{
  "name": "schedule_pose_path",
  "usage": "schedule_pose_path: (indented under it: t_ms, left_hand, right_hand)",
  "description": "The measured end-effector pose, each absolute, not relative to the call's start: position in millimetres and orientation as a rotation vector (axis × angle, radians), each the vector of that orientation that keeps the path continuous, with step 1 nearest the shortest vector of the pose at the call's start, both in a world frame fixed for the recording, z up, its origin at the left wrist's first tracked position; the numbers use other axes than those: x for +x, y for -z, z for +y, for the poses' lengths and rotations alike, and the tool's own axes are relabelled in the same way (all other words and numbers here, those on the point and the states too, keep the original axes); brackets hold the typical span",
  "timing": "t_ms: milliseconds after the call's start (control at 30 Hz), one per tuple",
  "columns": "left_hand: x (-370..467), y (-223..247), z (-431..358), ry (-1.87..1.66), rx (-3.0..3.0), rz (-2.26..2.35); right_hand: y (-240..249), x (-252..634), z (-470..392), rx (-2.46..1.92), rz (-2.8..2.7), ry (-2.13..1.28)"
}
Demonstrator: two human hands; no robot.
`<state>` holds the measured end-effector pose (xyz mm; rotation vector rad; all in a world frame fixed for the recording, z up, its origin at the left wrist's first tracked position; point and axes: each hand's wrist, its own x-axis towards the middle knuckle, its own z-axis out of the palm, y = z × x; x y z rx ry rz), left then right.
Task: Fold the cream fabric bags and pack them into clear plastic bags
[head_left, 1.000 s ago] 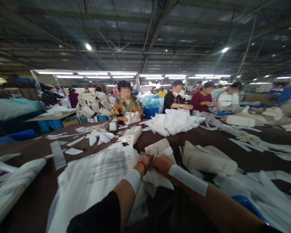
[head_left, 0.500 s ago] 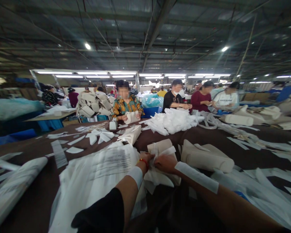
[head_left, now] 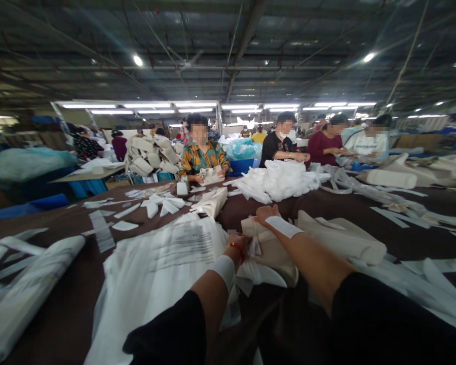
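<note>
The dark brown table is crowded around the two hands. A large clear plastic bag with printed lines, full of white material, takes up the space to the left, its near right edge partly behind the left forearm. Further left lies a long rolled white bundle, with loose white strips scattered beyond. A fluffy white heap sits farther back, a folded beige bundle lies just past the bag, and a bulky beige roll rests on the right, partly hidden by the right forearm. Across the table, a person in a patterned shirt handles another pale piece. The beige piece lies on the table between the printed bag and the bulky roll; it looks soft and matte, spread unevenly, with a curved white layer showing under its near side. The left hand is at its left edge, fingers bent beside a small translucent scrap; the right hand is at its far edge. Blur and angle hide the fingertips, so whether either hand grips anything cannot be told.
</note>
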<state>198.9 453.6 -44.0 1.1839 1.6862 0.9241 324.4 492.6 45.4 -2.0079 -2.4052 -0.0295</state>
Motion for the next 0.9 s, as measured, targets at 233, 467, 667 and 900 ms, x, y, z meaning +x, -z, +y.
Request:
schedule_pose_path:
  t_ms: [233, 467, 667, 900]
  left_hand:
    - [171.6, 39.1, 418.5, -1.04, 1.31, 1.593]
    - [164.2, 10.0, 365.4, -1.085, 1.299, 1.354]
    - [140.9, -31.1, 302.6, -0.892, 1.321, 1.249]
    - [106.5, -74.5, 197.5, -0.719, 1.463, 1.321]
  right_hand:
    - [-43.3, 363.6, 489.6, -1.816, -2.544, -0.26]
    - [-38.4, 372.3, 435.4, -1.697, -2.423, -0.357]
    - [-29.0, 357.1, 358.6, -1.677, -2.262, -0.438]
    - [-28.7, 318.8, 230.4, -1.71, -2.134, -0.635]
